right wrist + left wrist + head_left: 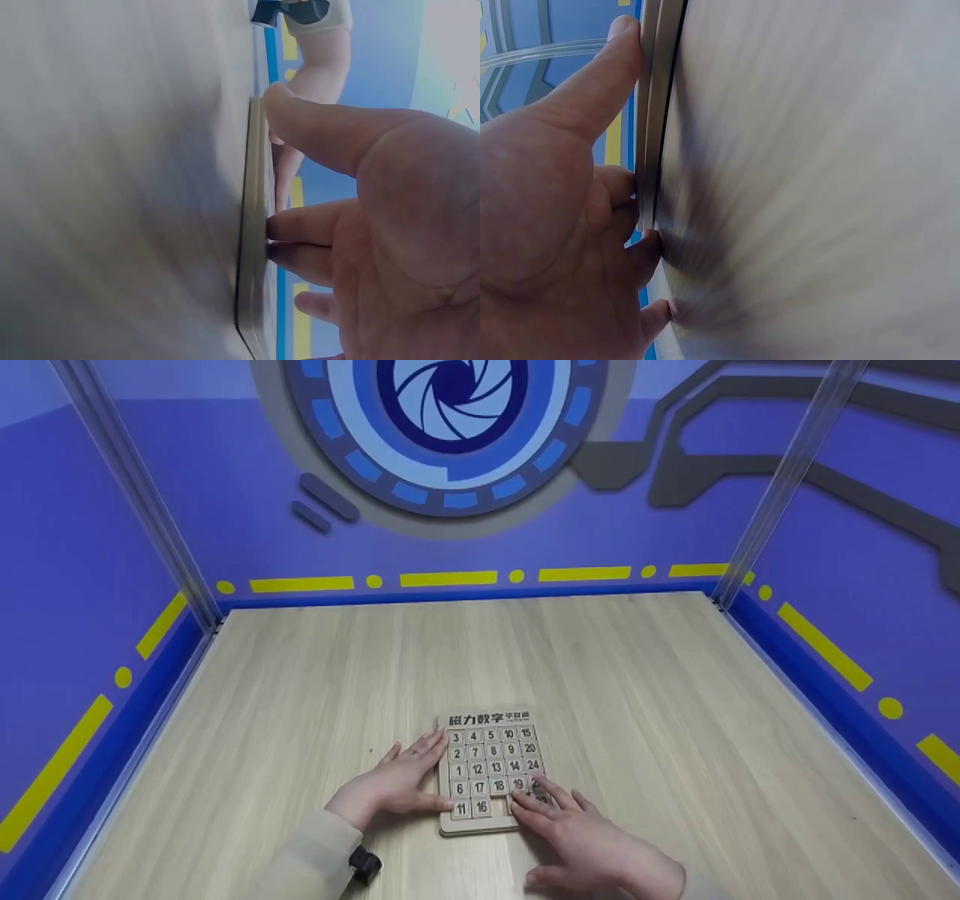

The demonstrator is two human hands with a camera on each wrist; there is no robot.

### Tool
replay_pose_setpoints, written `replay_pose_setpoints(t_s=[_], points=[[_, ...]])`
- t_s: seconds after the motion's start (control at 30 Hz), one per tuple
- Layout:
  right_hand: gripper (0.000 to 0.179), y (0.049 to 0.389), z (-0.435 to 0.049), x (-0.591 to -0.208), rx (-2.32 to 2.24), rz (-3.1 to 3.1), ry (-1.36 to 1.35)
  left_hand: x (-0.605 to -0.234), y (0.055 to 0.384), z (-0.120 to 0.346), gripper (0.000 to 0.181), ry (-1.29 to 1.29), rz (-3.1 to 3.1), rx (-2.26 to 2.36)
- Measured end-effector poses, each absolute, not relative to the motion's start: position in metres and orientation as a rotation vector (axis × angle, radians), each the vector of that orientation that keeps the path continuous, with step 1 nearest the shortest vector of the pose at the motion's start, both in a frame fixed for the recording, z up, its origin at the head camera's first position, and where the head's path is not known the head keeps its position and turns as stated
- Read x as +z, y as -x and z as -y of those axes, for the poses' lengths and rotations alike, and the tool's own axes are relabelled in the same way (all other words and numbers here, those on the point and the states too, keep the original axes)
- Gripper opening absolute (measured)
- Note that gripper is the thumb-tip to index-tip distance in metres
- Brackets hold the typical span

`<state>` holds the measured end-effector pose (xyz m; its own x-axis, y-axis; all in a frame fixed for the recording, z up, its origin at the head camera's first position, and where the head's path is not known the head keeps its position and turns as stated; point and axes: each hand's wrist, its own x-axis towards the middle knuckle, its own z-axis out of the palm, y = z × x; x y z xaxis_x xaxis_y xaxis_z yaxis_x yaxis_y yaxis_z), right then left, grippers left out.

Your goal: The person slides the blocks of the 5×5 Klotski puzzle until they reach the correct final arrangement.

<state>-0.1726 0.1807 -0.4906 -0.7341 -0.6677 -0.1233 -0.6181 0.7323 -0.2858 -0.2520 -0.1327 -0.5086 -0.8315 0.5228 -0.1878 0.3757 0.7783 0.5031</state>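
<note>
A wooden sliding number puzzle (pixel 486 769) lies flat on the table, its numbered tiles in rows under a printed heading. One gap shows in the bottom row, right of tile 16 (pixel 481 808). My left hand (pixel 394 786) rests along the puzzle's left side, fingertips near the upper corner and thumb by tile 11 (pixel 460 809). With outstretched fingers, my right hand (pixel 589 840) touches the lower-right tiles and hides some of them. The right wrist view shows two fingertips on the puzzle's (pixel 251 225) top, the thumb raised.
The puzzle sits on a pale wood-grain table (pixel 360 675). Blue printed panels (pixel 225 495) with yellow dashes stand at the back and both sides, joined by metal corner posts (pixel 142 487). A black device (pixel 365 865) is at the left wrist.
</note>
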Motion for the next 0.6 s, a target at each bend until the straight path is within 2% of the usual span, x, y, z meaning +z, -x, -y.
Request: replay_pose_setpoints(t_s=[0.3, 0.6], points=[[0.098, 0.173, -0.166, -0.497, -0.323, -2.697, 1.057, -0.508, 0.251, 0.132, 0.111, -0.683, -2.659, 0.657], [0.093, 0.173, -0.188, -0.486, -0.383, -2.736, 0.965, -0.507, 0.25, 0.132, 0.112, -0.686, -2.655, 0.667]])
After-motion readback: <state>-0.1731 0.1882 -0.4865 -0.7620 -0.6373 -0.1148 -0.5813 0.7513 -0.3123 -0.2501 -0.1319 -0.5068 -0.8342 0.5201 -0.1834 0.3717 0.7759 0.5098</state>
